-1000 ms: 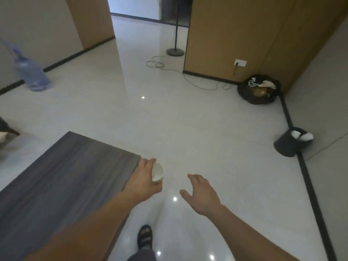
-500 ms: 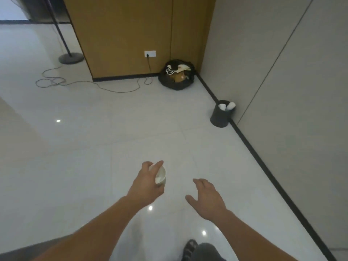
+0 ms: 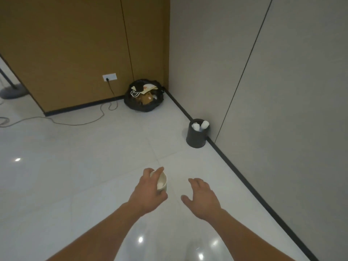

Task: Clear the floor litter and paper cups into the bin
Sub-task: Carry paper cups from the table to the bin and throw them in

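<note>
- White paper cup [image 3: 162, 181] was gripped in the left hand [image 3: 147, 194], with fingers over its rim and the thumb round its side, its mouth tipped toward the right. It was judged to be held that way for carrying to the bin.
- Just to the right of that hand, apart from the cup, the right hand [image 3: 202, 198] was held palm down with its fingers loosely spread and nothing in it. It was probably kept free for balance or for the next pick-up.
- Glossy tiled floor [image 3: 84, 157] was seen beneath both hands.
- Ahead and to the right of the left hand, well apart from it, the dark bin [image 3: 195, 139] was stood against the grey wall. Two white cups [image 3: 200, 126] were seen poking above its rim, and the carried cup was judged to belong there next.
- Farther ahead of the hands, in the corner, a black rubbish bag [image 3: 144, 106] was left open and stuffed with paper. It was set below and to the right of a wall socket [image 3: 109, 77].
</note>
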The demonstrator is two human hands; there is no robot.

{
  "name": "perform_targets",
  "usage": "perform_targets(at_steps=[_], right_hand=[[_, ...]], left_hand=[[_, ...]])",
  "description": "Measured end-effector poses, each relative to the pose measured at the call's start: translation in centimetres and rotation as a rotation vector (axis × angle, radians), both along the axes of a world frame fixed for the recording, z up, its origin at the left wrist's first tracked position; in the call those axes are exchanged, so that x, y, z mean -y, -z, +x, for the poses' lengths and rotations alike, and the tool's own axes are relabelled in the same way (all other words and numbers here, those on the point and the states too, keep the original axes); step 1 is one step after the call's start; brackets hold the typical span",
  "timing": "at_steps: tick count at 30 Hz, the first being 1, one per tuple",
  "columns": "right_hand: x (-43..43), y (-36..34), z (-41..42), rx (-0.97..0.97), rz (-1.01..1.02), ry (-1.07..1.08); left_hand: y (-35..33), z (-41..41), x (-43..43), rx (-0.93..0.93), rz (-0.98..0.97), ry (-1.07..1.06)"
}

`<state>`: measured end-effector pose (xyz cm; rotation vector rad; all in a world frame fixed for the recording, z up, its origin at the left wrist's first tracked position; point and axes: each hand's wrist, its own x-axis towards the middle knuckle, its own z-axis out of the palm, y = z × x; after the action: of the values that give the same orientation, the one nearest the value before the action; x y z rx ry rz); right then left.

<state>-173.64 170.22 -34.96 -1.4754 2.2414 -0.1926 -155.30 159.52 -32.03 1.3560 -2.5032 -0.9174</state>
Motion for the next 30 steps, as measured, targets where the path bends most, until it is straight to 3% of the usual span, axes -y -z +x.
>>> perform_targets(at_steps=[21,30], right_hand=[[29.6,1.1,-21.7,-0.006,0.075,0.380],[40.0,3.6,-37.5,0.032,0.117,0.353]], left_hand=[[3.6,-28.5,36.4,0.024,-0.041,0.365],[6.4,-43.7,46.2,0.007,0.009,0.324]])
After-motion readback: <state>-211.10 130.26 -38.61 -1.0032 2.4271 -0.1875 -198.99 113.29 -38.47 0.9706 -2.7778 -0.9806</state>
